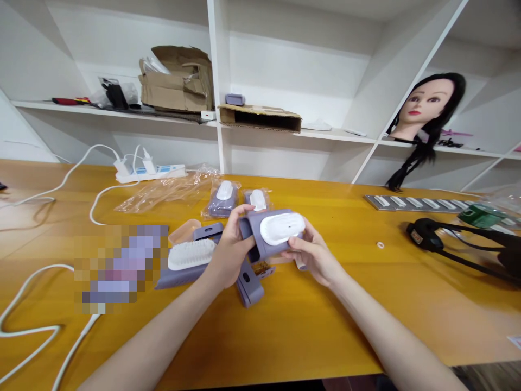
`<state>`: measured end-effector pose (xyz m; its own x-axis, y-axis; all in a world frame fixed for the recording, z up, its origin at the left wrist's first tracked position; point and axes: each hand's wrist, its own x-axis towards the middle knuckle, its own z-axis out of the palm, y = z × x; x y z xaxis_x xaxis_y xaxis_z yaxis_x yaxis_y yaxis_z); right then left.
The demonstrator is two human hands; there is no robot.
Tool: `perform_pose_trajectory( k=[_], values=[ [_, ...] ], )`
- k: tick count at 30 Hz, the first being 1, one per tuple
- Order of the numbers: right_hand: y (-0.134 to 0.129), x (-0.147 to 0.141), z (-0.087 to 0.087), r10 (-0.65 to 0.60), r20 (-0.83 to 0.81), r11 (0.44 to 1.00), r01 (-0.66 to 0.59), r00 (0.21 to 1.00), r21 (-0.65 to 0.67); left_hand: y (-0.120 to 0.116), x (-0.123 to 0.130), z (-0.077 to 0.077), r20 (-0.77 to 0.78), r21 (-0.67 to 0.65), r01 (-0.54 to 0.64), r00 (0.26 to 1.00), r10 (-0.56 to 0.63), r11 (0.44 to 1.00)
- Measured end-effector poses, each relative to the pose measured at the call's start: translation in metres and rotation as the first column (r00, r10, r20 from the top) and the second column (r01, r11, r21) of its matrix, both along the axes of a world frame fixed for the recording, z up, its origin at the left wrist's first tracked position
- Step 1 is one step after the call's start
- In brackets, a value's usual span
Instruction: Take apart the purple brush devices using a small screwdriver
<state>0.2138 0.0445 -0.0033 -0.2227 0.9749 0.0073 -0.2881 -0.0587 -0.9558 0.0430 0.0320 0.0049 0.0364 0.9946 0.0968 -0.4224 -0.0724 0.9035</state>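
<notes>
Both hands hold a purple plastic housing (259, 225) above the table. It has a hollow end on the left and a raised white oval piece (283, 228) on its upper face. My left hand (233, 251) grips the hollow end, its fingers partly inside or behind it. At the other end, my right hand (313, 252) has its thumb against the white piece. Under and beside the left hand lie a purple part with white bristles (192, 255), a purple slotted part (249, 285) and another purple piece (208, 231). A small brown-gold part (262, 267) shows below the housing.
Two bagged purple units (223, 200) stand behind the hands, near crumpled clear plastic (175, 190). A power strip (150, 172) and white cables are at left, with a blurred-out device (126, 266). Black headgear (427, 236), a green roll (482, 215) and a small ring (380, 245) lie right.
</notes>
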Motion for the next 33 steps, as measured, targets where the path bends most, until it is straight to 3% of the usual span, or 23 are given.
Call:
perform_pose_trajectory(
  k=[3, 8, 12, 16, 21, 28, 33],
  values=[
    [0.004, 0.008, 0.006, 0.008, 0.132, 0.996, -0.019, 0.991, 0.085, 0.005, -0.005, -0.005, -0.007, -0.092, 0.117, 0.993, -0.118, 0.989],
    [0.003, 0.007, 0.005, -0.08, 0.204, 0.972, 0.031, 0.976, 0.235, 0.012, -0.008, -0.013, 0.127, -0.156, 0.197, 0.976, -0.178, 0.968],
    [-0.001, 0.002, 0.002, -0.045, 0.154, 0.987, 0.02, 0.987, 0.16, 0.014, -0.013, -0.015, 0.15, -0.113, 0.307, 0.946, -0.289, 0.945],
    [-0.006, 0.0, 0.0, -0.01, 0.141, 0.995, -0.005, 0.99, 0.103, 0.011, -0.014, -0.014, 0.093, -0.047, 0.305, 0.949, -0.3, 0.951],
    [-0.006, 0.008, 0.003, 0.011, 0.291, 0.971, -0.079, 0.957, 0.224, 0.008, -0.012, -0.013, 0.077, 0.027, 0.275, 0.958, -0.277, 0.961],
    [-0.003, 0.017, 0.012, 0.045, 0.458, 0.921, -0.215, 0.888, 0.326, 0.008, -0.01, -0.019, 0.163, -0.171, 0.322, 0.941, -0.295, 0.931],
    [0.003, 0.022, 0.006, 0.053, 0.447, 0.933, -0.204, 0.893, 0.298, 0.008, -0.01, -0.012, 0.203, -0.17, 0.372, 0.919, -0.337, 0.912]
  ],
)
